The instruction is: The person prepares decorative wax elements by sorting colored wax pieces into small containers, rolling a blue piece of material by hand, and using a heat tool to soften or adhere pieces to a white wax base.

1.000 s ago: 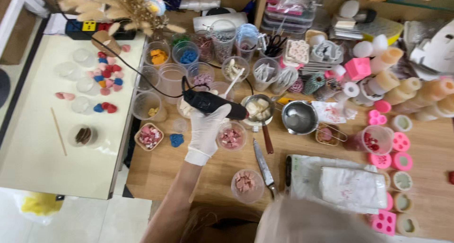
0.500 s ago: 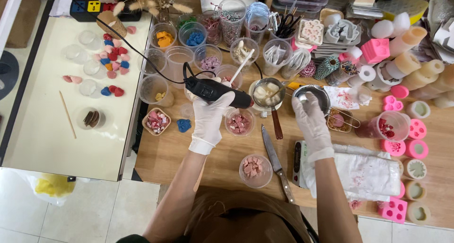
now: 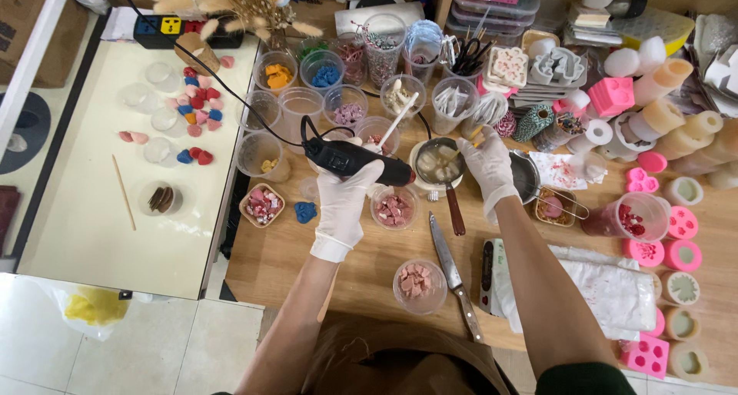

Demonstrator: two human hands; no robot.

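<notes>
My left hand [image 3: 344, 203], in a white glove, grips a black corded heat tool [image 3: 360, 160] whose nozzle points right at a small metal pan [image 3: 440, 161] holding pale chunks. My right hand [image 3: 487, 160], also gloved, holds a thin stick [image 3: 472, 139] over the pan's right rim. The pan's dark handle [image 3: 456, 210] runs toward me. A clear cup of pink pieces [image 3: 394, 208] sits just below the tool.
A knife [image 3: 452, 273] lies on the wooden table beside another cup of pink chunks [image 3: 417, 284]. Many clear cups, pink moulds [image 3: 644, 210] and candles crowd the back and right. A cream side table [image 3: 92, 218] at left carries small heart shapes. A folded white cloth [image 3: 600, 287] lies at right.
My right hand came into view and moved up from the metal bowl to the pan's rim with the stick. My left hand kept the heat tool aimed at the pan.
</notes>
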